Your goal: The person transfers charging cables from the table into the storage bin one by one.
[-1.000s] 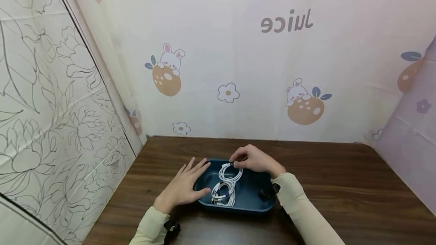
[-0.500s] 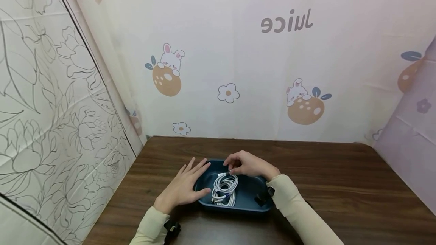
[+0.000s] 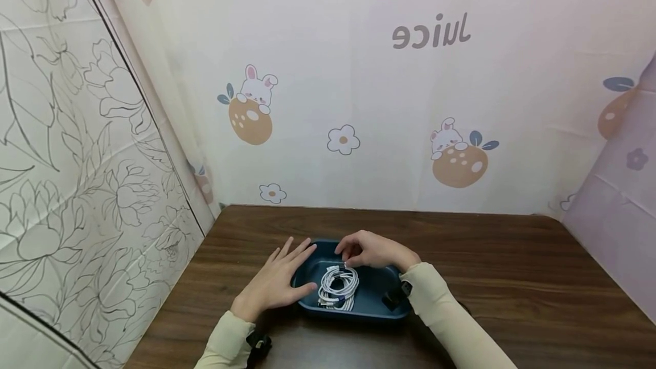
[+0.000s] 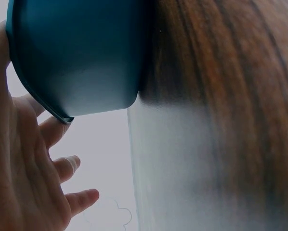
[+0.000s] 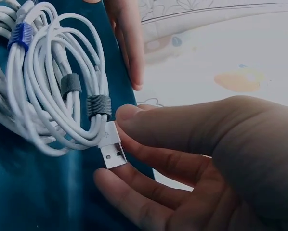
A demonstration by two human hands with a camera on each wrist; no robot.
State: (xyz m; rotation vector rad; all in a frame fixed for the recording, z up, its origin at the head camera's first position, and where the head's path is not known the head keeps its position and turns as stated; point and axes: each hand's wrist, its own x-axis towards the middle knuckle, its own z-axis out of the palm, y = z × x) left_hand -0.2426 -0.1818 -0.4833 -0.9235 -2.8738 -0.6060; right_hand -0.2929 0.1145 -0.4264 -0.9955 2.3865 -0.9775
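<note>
A dark blue tray (image 3: 379, 295) holds several coiled white cables (image 3: 339, 288), piled at its left side. In the right wrist view, dark grey straps (image 5: 99, 106) and a blue strap (image 5: 19, 37) bind the coils. My right hand (image 3: 373, 249) is over the tray's far part, thumb and fingers loosely spread around the uppermost coil's USB plug (image 5: 114, 155). The thumb tip is right beside the grey strap. My left hand (image 3: 277, 281) rests with fingers spread at the tray's left rim. The left wrist view shows its fingers (image 4: 62, 168) beside the tray wall.
The tray stands on a dark wooden table (image 3: 512, 278). Behind it hangs a pale curtain (image 3: 318, 84) printed with rabbits and oranges, and a floral sheet (image 3: 92, 175) covers the left side. Black camera mounts sit on both wrists.
My right hand has moved down and slightly left, lowering the uppermost cable coil onto the others, and its fingers have loosened from it. My left hand has stayed at the tray's rim.
</note>
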